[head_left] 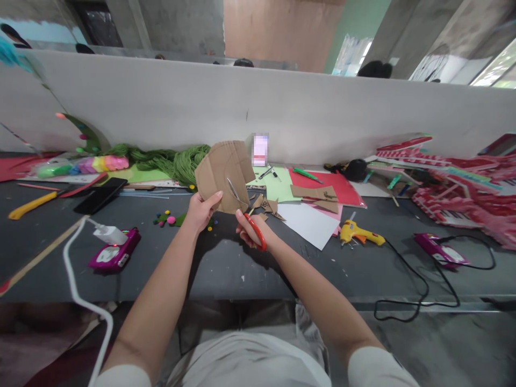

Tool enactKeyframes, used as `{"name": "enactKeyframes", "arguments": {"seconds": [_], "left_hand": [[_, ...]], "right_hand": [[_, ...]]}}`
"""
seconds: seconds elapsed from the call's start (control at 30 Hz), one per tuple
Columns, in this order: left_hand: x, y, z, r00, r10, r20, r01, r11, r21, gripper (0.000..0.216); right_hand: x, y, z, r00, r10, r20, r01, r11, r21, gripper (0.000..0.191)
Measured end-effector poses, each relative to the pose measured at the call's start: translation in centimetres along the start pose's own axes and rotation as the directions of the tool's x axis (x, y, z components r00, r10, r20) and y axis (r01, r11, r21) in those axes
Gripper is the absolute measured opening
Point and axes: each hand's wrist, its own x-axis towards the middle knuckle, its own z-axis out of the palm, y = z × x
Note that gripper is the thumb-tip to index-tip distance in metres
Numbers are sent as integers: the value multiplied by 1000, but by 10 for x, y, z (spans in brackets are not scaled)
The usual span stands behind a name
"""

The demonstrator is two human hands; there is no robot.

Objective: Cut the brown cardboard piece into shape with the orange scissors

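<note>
Cutting at the worktop (226, 279) is judged partway complete; findings run left to right. Black phone (100, 196) lies flat, with green yarn (177, 164) heaped beyond it to the right. Left hand (201, 209): grip grasping the cardboard (220, 161) at its lower left edge, thumb on the near face. The cardboard is raised above the middle of the worktop, its broad face toward the person and its upper edge away. Breadth and height are nearly equal; the long axis, weakly marked, is judged to run upward. What looks like a faint curved line crosses the face, so some trimming appears outstanding; how much, I cannot tell.

Right hand (248, 231): grip clenched around the red handles of the scissors (260, 234). Their long axis slants from the handles at lower right to the tips at upper left, one blade across the cardboard's near face. Whether the blades are biting is not determinable. Just right, brown offcuts (272, 207) suggest cutting already done. Farther right, a yellow glue gun (358, 232) lies unheld.
</note>
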Motion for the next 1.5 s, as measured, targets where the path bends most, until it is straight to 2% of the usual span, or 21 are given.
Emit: {"name": "enactKeyframes", "arguments": {"seconds": [0.17, 0.33, 0.67, 0.83, 1.03, 1.17, 1.33, 1.5], "left_hand": [[0, 1, 1, 1000, -16, -3, 16, 1000, -13, 50], [0, 0, 1, 1000, -10, 5, 10, 1000, -24, 52], [-1, 3, 2, 1000, -27, 6, 27, 997, -67, 47], [0, 3, 3, 998, -63, -13, 62, 995, -79, 48], [0, 7, 1, 994, -101, -31, 98, 992, -83, 45], [4, 13, -7, 994, -65, -86, 54, 991, -119, 43], [9, 13, -14, 993, -45, -108, 37, 996, -79, 46], [9, 12, -13, 990, -44, -130, 34, 996, -79, 44]], "right_hand": [[-1, -1, 1, 999, 34, -18, -34, 999, 7, 64], [-1, 1, 3, 999, 16, -36, -16, 1000, 4, 67], [-2, -5, 1, 1000, 20, -23, -20, 999, 26, 63], [-2, -8, -3, 998, 69, -7, -69, 997, 46, 54], [1, 2, -11, 991, -81, 104, 86, 995, -42, 45], [3, 7, -10, 994, -68, 80, 71, 997, -36, 38], [5, 9, -6, 997, -21, 72, 26, 998, -65, 43], [2, 9, -3, 999, -34, 28, 36, 997, -74, 51]]}}
